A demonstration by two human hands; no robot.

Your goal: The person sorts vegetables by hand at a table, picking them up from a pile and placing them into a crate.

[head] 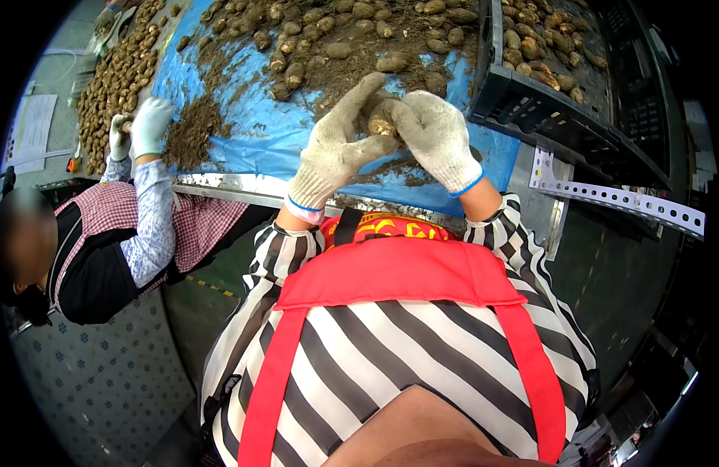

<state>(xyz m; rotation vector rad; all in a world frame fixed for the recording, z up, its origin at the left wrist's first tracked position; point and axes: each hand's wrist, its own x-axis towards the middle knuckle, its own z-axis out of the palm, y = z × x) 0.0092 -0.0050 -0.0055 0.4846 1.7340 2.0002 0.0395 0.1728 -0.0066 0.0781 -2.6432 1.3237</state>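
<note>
A small brown taro corm (382, 125) with a pale patch at its near end is between my two hands, over the blue plastic sheet (260, 153). My left hand (340, 137), in a soiled white knit glove, holds it from the left, thumb on the near side and fingers beyond. From the other side, the bent fingers of my gloved right hand (438, 131) grip the same corm and partly cover it. Beyond my hands, several loose corms (339, 51) lie among brown fibres and soil (347, 87).
On the right stands a black plastic crate (546, 108) holding more corms (531, 46). A white perforated metal strip (622, 195) juts out below it. At left, a co-worker (143, 233) in white gloves works beside a large corm pile (111, 87). Fibre debris (190, 134) lies between us.
</note>
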